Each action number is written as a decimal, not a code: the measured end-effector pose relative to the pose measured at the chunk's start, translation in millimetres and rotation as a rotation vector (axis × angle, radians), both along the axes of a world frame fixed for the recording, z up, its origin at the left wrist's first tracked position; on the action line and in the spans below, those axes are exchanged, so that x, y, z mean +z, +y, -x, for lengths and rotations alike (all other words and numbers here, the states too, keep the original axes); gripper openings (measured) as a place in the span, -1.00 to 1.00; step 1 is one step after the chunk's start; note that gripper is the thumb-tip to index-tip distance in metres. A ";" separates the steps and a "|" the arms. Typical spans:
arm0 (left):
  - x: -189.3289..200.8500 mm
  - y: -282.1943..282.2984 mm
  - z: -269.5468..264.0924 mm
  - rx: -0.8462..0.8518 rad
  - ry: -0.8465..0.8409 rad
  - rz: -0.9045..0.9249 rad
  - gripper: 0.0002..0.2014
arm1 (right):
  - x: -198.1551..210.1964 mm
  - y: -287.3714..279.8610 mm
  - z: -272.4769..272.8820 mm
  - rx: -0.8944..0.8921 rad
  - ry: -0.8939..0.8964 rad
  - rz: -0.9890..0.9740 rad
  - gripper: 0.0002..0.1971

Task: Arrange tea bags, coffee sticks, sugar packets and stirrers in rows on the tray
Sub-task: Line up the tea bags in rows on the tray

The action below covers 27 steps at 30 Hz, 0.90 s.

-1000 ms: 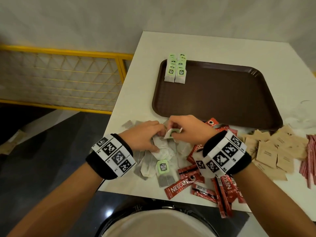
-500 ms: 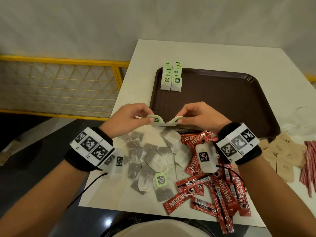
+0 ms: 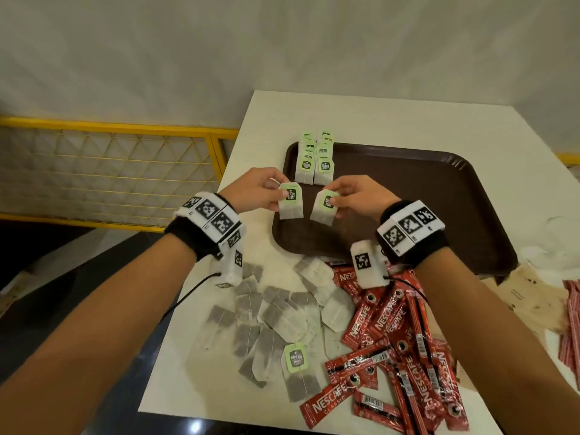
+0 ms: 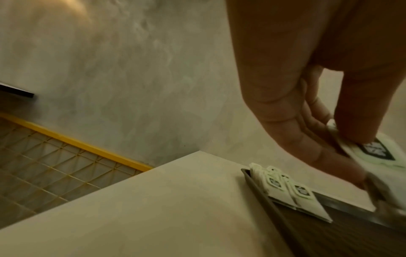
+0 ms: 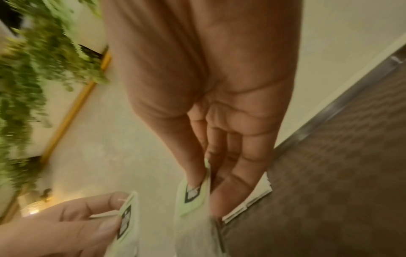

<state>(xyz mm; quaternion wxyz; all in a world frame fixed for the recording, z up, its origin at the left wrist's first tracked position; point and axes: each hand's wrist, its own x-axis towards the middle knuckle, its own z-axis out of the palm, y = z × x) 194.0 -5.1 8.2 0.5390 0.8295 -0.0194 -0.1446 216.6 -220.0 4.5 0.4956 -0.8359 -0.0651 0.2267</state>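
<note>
Over the near left part of the brown tray [image 3: 439, 196], each hand holds a tea bag by its green tag. My left hand [image 3: 260, 194] pinches one tea bag [image 3: 291, 206]; my right hand [image 3: 351, 196] pinches another tea bag [image 3: 324, 208]. Both bags hang just short of two rows of tea bags [image 3: 315, 158] lying in the tray's far left corner. The left wrist view shows those rows [image 4: 292, 193] and the pinched tag [image 4: 375, 149]. In the right wrist view both tags [image 5: 193, 194] appear side by side.
On the white table [image 3: 376, 117] near me lie a loose pile of tea bags [image 3: 276, 321], red coffee sticks [image 3: 401, 350], brown sugar packets [image 3: 530, 296] and red stirrers [image 3: 572, 324] at the right edge. A yellow railing [image 3: 110, 164] stands left of the table.
Both hands rose from the tea bag pile, each with one bag, and moved forward over the tray toward the laid rows.
</note>
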 end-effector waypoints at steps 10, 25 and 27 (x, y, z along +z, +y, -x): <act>-21.4 -21.7 -83.6 0.001 0.045 -0.155 -0.73 | -15.7 7.8 -69.7 -0.242 0.091 0.011 -0.67; -32.7 -29.1 -118.5 0.147 -0.025 -0.292 -0.72 | -40.2 17.9 -106.7 -0.262 -0.030 0.131 -0.76; -32.9 -30.9 -119.2 0.153 -0.029 -0.309 -0.73 | -44.1 18.2 -108.8 -0.266 -0.024 0.127 -0.80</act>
